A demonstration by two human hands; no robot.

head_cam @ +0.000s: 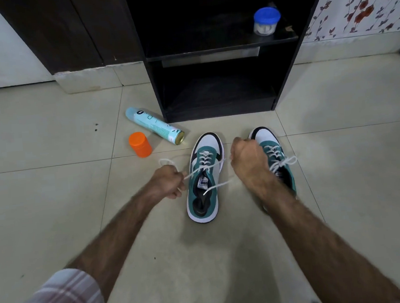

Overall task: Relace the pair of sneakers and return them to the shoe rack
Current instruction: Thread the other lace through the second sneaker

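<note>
Head view, floor lvl. Left sneaker [204, 177]: teal suede/white panels, laced, ends untied; sits on tile w/ right sneaker [275, 159] just beside, bow already tied. Left hand [169, 183] fisted round one white lace [197, 170] end; right hand [247, 162] fisted, pulling other end taut. Risk: uneven pull skews lace lengths or drags the light shoe; flat woven cord may slip. Shoe rack [210, 55]: dark laminate, just beyond. Spray can [154, 125], orange cap [140, 144]: smooth cylinders, could roll.

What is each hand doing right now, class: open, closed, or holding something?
Left hand: closed, pinching one end of the white cotton shoelace of the left teal-and-white sneaker.
Right hand: closed, pulling the lace's other end.
</note>
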